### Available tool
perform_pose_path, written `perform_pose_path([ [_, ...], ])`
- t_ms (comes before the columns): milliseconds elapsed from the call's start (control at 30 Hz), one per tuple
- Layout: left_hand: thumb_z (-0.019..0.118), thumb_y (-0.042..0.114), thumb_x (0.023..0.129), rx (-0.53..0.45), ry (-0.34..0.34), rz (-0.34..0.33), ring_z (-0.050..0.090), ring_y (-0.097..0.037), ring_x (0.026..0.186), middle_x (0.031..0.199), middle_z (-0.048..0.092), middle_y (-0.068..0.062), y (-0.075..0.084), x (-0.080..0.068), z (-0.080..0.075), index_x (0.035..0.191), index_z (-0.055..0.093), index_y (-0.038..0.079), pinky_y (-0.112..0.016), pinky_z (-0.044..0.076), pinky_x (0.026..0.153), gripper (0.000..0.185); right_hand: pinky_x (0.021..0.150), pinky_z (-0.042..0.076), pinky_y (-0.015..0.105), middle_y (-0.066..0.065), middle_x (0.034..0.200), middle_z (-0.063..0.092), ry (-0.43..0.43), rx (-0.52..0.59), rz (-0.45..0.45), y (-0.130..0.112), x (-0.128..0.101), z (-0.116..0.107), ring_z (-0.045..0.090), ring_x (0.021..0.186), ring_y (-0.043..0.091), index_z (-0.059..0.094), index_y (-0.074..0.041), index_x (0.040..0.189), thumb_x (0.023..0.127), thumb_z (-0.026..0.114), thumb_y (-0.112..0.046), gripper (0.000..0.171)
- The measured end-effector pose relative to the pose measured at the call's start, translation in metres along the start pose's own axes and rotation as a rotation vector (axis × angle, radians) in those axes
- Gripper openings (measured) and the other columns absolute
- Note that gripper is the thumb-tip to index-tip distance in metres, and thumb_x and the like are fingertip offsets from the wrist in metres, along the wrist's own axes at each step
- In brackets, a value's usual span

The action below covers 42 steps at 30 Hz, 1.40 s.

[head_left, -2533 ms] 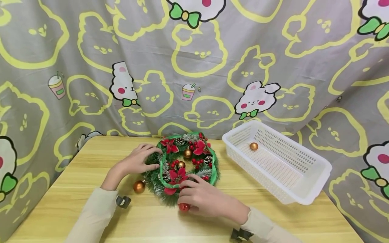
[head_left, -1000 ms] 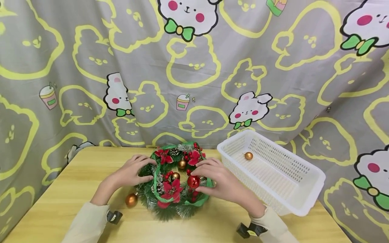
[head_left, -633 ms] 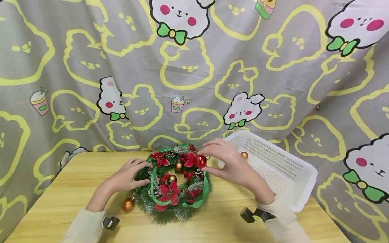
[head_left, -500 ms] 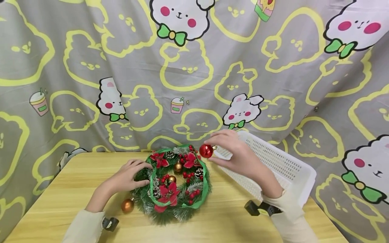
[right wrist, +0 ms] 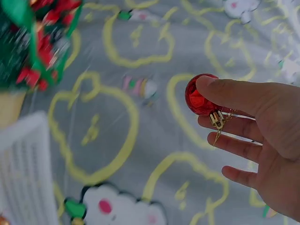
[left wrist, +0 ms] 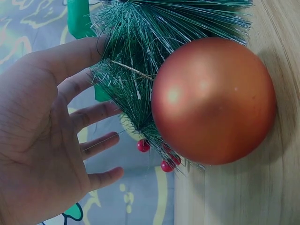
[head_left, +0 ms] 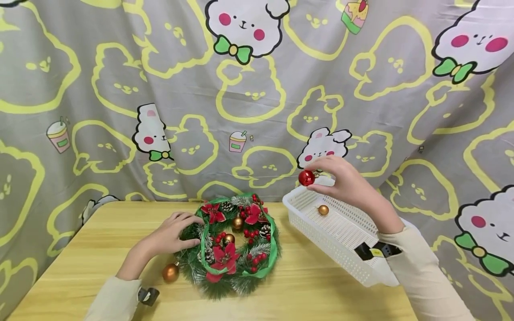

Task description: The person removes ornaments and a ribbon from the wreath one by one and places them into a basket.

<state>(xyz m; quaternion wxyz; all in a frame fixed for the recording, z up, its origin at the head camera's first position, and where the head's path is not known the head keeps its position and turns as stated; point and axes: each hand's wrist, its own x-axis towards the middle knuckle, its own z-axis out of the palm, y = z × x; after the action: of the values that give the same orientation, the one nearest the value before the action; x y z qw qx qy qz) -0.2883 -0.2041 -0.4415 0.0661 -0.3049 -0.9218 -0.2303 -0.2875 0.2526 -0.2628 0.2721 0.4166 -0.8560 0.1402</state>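
Red bauble (head_left: 306, 178) in raised right hand (head_left: 348, 183)

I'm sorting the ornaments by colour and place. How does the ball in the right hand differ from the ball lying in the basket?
The red ball is shiny red; the gold ball is gold. The red ball is pinched in the right hand in the air above the white basket; the gold ball rests on the basket floor, untouched. The red ball's gold cap and hanging thread show in the right wrist view; the gold ball's cannot be made out. Both are small, round and about the same size.

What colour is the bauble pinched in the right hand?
Shiny red, with a gold cap; the red bauble in the right hand shows best in the right wrist view.
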Motion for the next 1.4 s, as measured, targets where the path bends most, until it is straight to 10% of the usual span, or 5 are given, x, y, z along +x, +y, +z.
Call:
perform_pose_path([
  [333, 0.073, 0.042, 0.094, 0.005, -0.005, -0.001, 0.045, -0.047, 0.132, 0.138, 0.059, -0.011, 0.000, -0.001, 0.000, 0.132, 0.063, 0.022, -0.072, 0.035, 0.103, 0.044, 0.091, 0.053, 0.051, 0.011, 0.108, 0.075, -0.206, -0.081, 0.266, 0.057, -0.011, 0.018, 0.068, 0.103, 0.031, 0.074, -0.003, 0.115, 0.082, 0.087, -0.014, 0.037],
  [1133, 0.071, 0.043, 0.095, -0.003, -0.029, -0.017, 0.043, -0.048, 0.135, 0.140, 0.057, -0.013, 0.000, 0.001, 0.001, 0.133, 0.061, 0.021, -0.073, 0.034, 0.105, 0.045, 0.076, 0.054, 0.051, 0.013, 0.093, 0.074, -0.186, -0.315, 0.184, 0.170, -0.081, 0.113, 0.065, 0.083, 0.031, 0.075, -0.001, 0.102, 0.077, 0.088, -0.018, 0.033],
  [1400, 0.071, 0.040, 0.095, 0.011, -0.020, -0.002, 0.044, -0.048, 0.134, 0.138, 0.058, -0.013, -0.001, 0.002, 0.000, 0.133, 0.062, 0.021, -0.073, 0.034, 0.104, 0.044, 0.078, 0.051, 0.053, 0.014, 0.096, 0.072, -0.319, -0.355, 0.341, 0.180, -0.102, 0.113, 0.062, 0.090, 0.035, 0.075, -0.001, 0.105, 0.078, 0.087, -0.018, 0.034],
])
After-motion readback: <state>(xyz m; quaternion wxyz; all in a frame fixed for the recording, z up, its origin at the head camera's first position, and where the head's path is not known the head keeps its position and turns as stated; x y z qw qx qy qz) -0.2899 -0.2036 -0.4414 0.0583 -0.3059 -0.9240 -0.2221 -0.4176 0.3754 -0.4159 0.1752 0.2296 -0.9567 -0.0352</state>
